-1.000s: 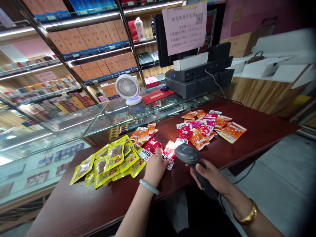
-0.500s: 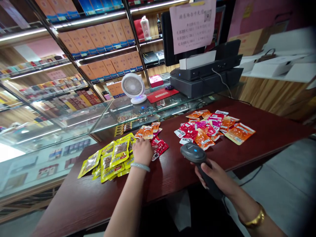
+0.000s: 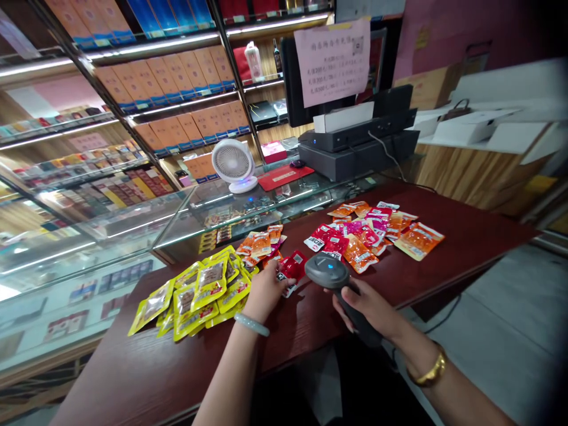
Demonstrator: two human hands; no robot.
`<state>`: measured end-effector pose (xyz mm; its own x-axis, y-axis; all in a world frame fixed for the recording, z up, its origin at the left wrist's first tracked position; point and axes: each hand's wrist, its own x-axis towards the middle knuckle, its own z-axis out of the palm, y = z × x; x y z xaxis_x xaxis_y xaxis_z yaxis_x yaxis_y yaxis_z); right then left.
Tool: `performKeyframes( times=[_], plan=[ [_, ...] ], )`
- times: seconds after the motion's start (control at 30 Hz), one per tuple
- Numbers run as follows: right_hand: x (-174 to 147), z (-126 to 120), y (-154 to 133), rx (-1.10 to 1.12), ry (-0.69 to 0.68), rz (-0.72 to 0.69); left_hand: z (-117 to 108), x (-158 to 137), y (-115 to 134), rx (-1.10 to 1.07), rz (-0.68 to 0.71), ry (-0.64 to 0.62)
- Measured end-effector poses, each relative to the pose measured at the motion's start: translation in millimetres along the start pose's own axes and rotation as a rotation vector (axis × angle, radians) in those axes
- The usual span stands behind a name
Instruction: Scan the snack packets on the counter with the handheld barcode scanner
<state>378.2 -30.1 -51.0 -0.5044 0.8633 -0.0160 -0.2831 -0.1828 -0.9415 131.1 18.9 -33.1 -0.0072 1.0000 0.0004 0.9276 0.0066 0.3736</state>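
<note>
My left hand (image 3: 267, 291) is closed on the near end of a red snack packet (image 3: 293, 266), which is tilted up a little from the dark red table (image 3: 284, 343). In my right hand (image 3: 361, 305) is a black barcode scanner (image 3: 327, 269), its head pointing toward that packet. To the left of my left hand lies a heap of yellow snack packets (image 3: 206, 284). Just behind the held packet is a small group of orange packets (image 3: 260, 242). Beyond the scanner spreads a pile of red, pink and orange packets (image 3: 361, 236).
A glass display counter (image 3: 177, 236) adjoins the table's back edge. On it stand a white fan (image 3: 233, 163), a red mat (image 3: 286, 176) and a cash register (image 3: 355, 145) with a monitor and a pink paper sign (image 3: 332, 62). Shelves of boxes (image 3: 168, 77) rise behind.
My left hand has moved right and toward me, off the edge of the yellow heap, and now grips the red packet. The scanner has come closer to that packet.
</note>
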Motion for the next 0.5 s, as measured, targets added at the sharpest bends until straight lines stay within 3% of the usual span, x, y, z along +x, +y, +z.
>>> performKeyframes(
  times=[0.17, 0.27, 0.4, 0.5],
  plan=[
    [1.8, -1.8, -1.2, 0.016, 0.015, 0.008, 8.1, 6.1, 2.6, -0.11, -0.006, 0.013],
    [-2.2, -3.4, -1.7, -0.002, 0.051, 0.005, 19.6, 21.7, 23.4, -0.273, -0.025, 0.061],
    [-6.3, -5.4, 1.3, -0.011, 0.104, 0.008, 27.5, 39.5, 56.2, -0.52, 0.159, -0.032],
    [-7.7, -7.4, 4.6, -0.009, 0.099, 0.015, 13.2, 34.6, 54.0, -0.251, 0.268, 0.042]
  ],
)
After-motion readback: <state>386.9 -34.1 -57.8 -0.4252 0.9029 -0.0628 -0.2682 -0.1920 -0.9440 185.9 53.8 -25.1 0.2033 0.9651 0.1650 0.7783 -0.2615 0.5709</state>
